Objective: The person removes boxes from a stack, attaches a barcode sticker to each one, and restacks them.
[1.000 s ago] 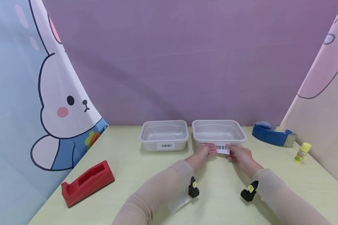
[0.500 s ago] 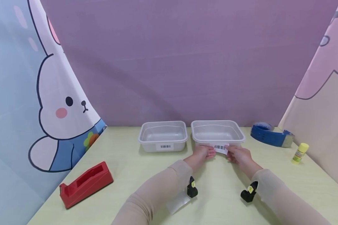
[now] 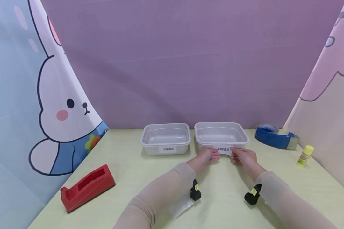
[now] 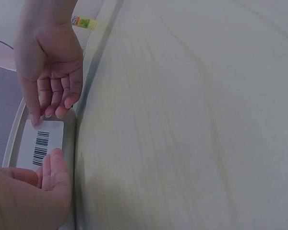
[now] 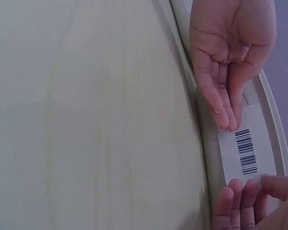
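In the head view, a white barcode label (image 3: 224, 149) lies along the front wall of the right-hand clear plastic container (image 3: 243, 142). My right hand (image 3: 245, 158) pinches the label's right end, the thumb tip on its edge. At the label's left end is my left hand (image 3: 204, 156), its fingers fairly straight and its fingertips against the label. From the left wrist view, the left fingertips (image 4: 56, 155) overlap the label's near end. The right wrist view has the printed barcode (image 5: 246, 152) between the two hands.
Another clear container (image 3: 150, 148) with a barcode label on its front stands to the left. A red tape dispenser (image 3: 89, 187) sits at the left; a blue tape dispenser (image 3: 273, 138) and a yellow glue stick (image 3: 305, 156) stand right. A translucent sheet (image 3: 181, 206) lies near the left sleeve.
The label's right end, which hung lower and slanted half a second ago, has risen and the label lies level along the container. The right hand has moved slightly; the left stays in place.
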Demonstrator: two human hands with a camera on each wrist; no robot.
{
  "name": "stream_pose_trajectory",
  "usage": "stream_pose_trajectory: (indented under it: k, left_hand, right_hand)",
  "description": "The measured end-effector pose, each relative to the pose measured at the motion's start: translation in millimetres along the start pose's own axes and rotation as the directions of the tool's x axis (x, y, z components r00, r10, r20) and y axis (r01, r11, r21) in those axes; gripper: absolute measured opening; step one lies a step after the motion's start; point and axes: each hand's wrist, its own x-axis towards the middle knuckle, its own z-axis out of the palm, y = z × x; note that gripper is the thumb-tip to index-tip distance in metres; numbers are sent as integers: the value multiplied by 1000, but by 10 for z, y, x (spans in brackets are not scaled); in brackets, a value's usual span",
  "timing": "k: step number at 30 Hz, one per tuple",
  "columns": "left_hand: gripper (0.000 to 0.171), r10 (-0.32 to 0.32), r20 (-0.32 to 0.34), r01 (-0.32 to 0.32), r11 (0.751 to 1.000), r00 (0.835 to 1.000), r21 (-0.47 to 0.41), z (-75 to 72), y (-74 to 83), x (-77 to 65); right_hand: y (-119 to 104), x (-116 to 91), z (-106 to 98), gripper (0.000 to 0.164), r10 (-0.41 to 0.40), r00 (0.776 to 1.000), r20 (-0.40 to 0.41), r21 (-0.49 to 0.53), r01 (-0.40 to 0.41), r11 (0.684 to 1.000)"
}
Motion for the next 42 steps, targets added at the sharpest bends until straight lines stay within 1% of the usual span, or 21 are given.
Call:
stream_pose_trajectory:
  k: [6, 9, 13, 18, 22, 26, 33, 36, 40, 42]
  left_hand:
    - [31, -12, -3, 12, 1000, 1000, -4, 1, -8, 16]
    - [32, -3, 8, 4, 1000, 1000, -4, -11, -11, 23]
    - [33, 9, 21, -9, 1000, 1000, -2, -28, -8, 24]
    - [33, 18, 28, -18, 1000, 999, 10, -34, 13, 9]
    - [33, 24, 30, -25, 999, 999, 24, -36, 14, 2]
    - [31, 19, 12, -19, 999, 1000, 35, -37, 6, 6]
    - [27, 0, -18, 0, 999, 1000, 37, -46, -17, 39]
    - [26, -3, -23, 4, 999, 1000, 44, -57, -26, 38]
    - [24, -6, -22, 7, 999, 1000, 47, -68, -32, 26]
    - [24, -7, -19, 8, 999, 1000, 47, -70, -31, 21]
  right_hand:
    - [-4, 18, 15, 43, 11, 1000, 14, 18, -11, 1000]
    - [-20, 27, 10, 39, 7, 1000, 30, 35, -9, 999]
    - [-41, 42, -8, 37, -6, 999, 46, 32, 5, 999]
    - [-46, 40, -13, 37, -15, 996, 85, 25, 13, 1000]
    - [-31, 43, -12, 37, -9, 995, 98, 9, 8, 1000]
    - [-12, 69, -12, 35, 11, 995, 100, 0, -11, 1000]
    - [-3, 114, -35, 33, 19, 988, 152, -13, -17, 1000]
    - [0, 124, -34, 33, 24, 987, 157, -25, -20, 999]
    - [-8, 127, 1, 33, 16, 985, 173, -37, -10, 999]
    - [-17, 126, 36, 33, -3, 983, 185, -38, 11, 999]
